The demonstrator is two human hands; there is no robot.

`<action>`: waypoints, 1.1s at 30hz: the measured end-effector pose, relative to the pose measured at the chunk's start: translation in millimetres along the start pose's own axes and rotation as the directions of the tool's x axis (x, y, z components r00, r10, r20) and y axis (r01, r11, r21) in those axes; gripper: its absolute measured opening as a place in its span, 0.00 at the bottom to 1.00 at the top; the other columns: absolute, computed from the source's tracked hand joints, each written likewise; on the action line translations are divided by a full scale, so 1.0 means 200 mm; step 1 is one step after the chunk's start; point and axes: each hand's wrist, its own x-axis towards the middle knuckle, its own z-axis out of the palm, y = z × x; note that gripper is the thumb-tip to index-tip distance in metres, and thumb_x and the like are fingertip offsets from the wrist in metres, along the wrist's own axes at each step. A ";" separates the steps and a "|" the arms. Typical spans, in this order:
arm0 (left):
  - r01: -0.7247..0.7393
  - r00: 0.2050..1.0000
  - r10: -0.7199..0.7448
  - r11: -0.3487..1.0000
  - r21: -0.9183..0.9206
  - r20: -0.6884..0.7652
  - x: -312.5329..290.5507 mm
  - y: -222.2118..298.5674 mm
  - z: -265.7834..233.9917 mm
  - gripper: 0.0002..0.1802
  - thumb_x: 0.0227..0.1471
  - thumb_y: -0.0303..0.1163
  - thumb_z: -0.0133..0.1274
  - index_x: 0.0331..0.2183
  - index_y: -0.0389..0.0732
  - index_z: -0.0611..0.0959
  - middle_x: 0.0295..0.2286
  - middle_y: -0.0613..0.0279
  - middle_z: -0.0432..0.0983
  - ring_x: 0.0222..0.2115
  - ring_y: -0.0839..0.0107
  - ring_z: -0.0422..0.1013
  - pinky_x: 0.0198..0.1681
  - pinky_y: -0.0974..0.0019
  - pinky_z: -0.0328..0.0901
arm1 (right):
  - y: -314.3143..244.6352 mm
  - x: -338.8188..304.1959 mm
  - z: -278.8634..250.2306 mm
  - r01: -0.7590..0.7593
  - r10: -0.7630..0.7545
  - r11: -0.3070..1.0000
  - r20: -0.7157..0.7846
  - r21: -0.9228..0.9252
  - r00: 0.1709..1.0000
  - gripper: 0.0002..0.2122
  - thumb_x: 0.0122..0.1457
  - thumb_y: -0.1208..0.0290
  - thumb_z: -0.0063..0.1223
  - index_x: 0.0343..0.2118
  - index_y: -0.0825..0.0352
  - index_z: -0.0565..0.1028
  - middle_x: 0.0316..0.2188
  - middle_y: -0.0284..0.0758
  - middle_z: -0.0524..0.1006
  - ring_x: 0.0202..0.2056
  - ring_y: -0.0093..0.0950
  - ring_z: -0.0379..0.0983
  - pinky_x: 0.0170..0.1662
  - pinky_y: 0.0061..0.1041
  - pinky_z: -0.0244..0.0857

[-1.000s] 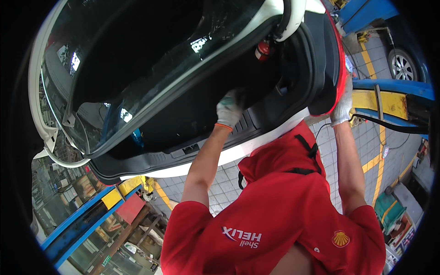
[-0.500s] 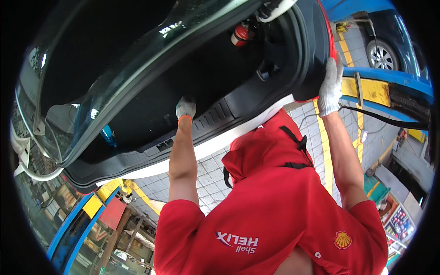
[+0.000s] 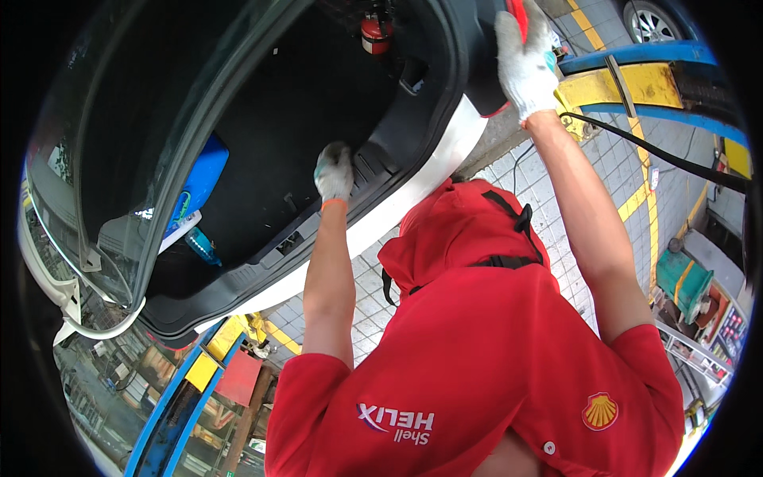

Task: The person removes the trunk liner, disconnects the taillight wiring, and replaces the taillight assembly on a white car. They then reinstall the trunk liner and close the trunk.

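An open car boot (image 3: 270,119) with a dark lining fills the upper left. My left hand (image 3: 335,173), in a white knitted glove with an orange cuff, is inside by the ribbed black sill trim (image 3: 372,168). Its fingers look curled over; whatever they may hold is hidden. At the boot's right rear corner my right hand (image 3: 528,75), gloved alike, rests against the red tail light (image 3: 518,17). Its thumb is apart from the stretched fingers, with the lamp's edge between them.
In the boot are a small red fire extinguisher (image 3: 376,34), a blue package (image 3: 200,179) and a blue bottle (image 3: 203,246). Blue and yellow lift arms (image 3: 628,86) flank the car. A black hose (image 3: 636,143) hangs at right. Another car's wheel (image 3: 653,21) shows beyond.
The view has shifted, bringing the blue package into sight. My right thumb now stands apart from its fingers at the tail light. My left hand remains inside near the sill.
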 end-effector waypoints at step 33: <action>0.496 0.868 -0.494 0.868 -0.034 0.050 1.89 -0.38 0.01 0.36 0.66 0.41 0.63 0.69 0.39 0.74 0.64 0.51 0.76 0.59 0.55 0.76 0.64 0.55 0.71 | 0.10 0.00 0.05 0.298 -0.308 0.949 -0.095 -0.107 0.947 0.22 0.77 0.67 0.54 0.67 0.74 0.72 0.62 0.51 0.77 0.63 0.41 0.76 0.66 0.34 0.69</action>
